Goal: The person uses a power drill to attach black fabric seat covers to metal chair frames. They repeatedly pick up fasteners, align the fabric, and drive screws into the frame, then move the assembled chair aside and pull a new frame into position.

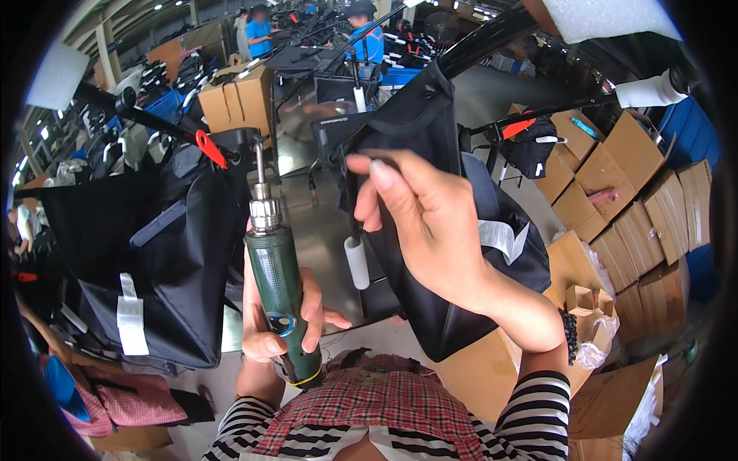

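Observation:
My left hand (265, 342) is wrapped round a dark green electric screwdriver (278, 269), its silver chuck and bit (259, 165) pointing away from me. The bit's tip is beside a dark frame joint near a red lever (210, 150). My right hand (427, 219) is closed in a pinch, thumb against forefinger, beside a dark upright part of the frame. Whatever is between those fingertips is too small or hidden to name. Black fabric (169, 284) with a white label hangs on the left, and another black fabric panel (453, 284) is behind my right hand.
A white foam sleeve (356, 263) covers a rod between the fabric pieces. Foam-wrapped black tubes (492, 42) reach in from above. Flattened cardboard boxes (615, 200) are stacked at the right, and a carton (237, 100) stands at the back. Two people in blue shirts (367, 44) are farther off.

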`<action>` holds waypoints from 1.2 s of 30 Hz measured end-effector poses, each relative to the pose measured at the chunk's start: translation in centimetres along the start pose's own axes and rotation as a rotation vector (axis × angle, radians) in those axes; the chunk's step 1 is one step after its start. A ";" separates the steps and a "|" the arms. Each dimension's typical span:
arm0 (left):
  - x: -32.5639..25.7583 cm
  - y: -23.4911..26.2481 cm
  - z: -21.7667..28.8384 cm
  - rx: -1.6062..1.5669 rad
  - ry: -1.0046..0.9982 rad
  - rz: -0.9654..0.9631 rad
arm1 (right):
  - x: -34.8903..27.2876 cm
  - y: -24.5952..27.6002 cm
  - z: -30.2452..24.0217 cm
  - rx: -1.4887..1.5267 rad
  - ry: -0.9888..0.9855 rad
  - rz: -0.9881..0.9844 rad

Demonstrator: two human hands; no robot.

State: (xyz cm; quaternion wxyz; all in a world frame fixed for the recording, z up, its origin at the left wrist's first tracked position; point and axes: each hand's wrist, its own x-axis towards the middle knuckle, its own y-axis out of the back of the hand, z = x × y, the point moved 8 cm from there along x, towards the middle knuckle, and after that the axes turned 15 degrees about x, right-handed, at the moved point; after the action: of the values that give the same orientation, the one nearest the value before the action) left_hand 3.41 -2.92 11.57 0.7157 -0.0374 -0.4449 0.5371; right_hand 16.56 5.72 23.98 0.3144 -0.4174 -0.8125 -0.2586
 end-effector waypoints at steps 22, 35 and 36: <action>2.4 -1.7 -3.5 0.371 -0.010 0.172 | 8.4 6.2 4.4 0.026 0.234 -0.384; 4.8 -3.6 -1.4 0.435 -0.197 0.225 | 8.5 6.1 4.3 -0.115 0.379 -0.442; 5.2 -3.9 -1.2 0.458 -0.214 0.242 | 7.9 6.6 4.2 -0.209 0.400 -0.370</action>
State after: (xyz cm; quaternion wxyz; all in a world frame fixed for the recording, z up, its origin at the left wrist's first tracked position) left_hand 7.20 0.09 16.01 0.5851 0.1294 -0.3773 0.7060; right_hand 17.29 16.07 27.94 0.3710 -0.2332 -0.7656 -0.4710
